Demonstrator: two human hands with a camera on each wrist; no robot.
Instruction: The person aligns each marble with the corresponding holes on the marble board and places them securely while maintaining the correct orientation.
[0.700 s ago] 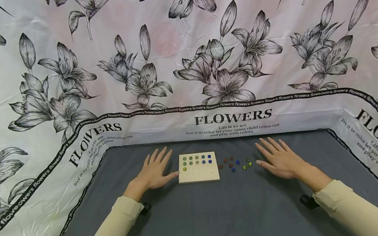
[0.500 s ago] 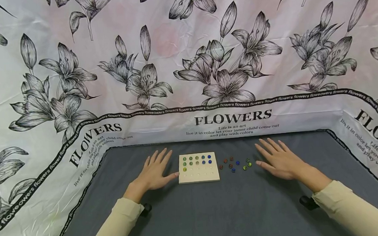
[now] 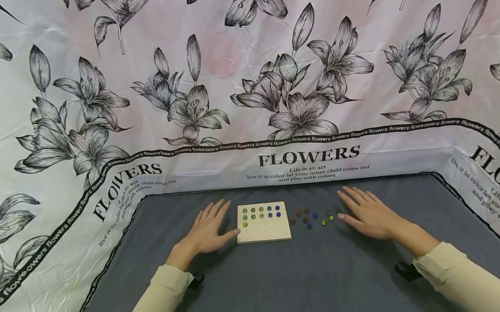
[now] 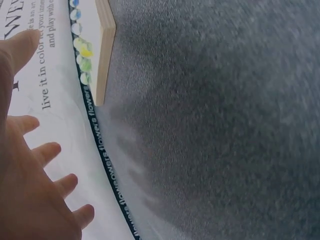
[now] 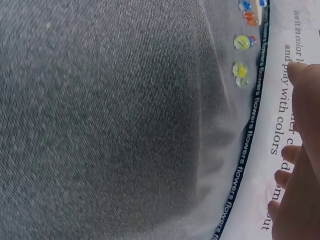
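Observation:
A pale wooden board [image 3: 264, 235] with rows of small hollows lies in the middle of the table. Its two far rows hold glass marbles, green to the left and blue to the right, and a yellow marble [image 3: 245, 224] sits at the left of the third row. Right of the board, several loose marbles [image 3: 315, 216] in reddish brown, blue and yellow-green lie scattered. My left hand [image 3: 207, 231] hovers at the board's left side, fingers spread, thumb tip overlapping its edge in the head view. My right hand [image 3: 371, 216], also spread and holding nothing, is just right of the loose marbles.
Dark grey cloth [image 3: 286, 285] covers the table. Behind it and along both sides hangs a white and pink sheet [image 3: 215, 168] printed with lilies and lettering. Each wrist wears a small black device, one below the left sleeve cuff [image 3: 195, 280] and one below the right.
Both hands stay nearly still, the left drifting very slightly right and down in the view. The whole scene shifts a little downward. Board and marbles keep their places.

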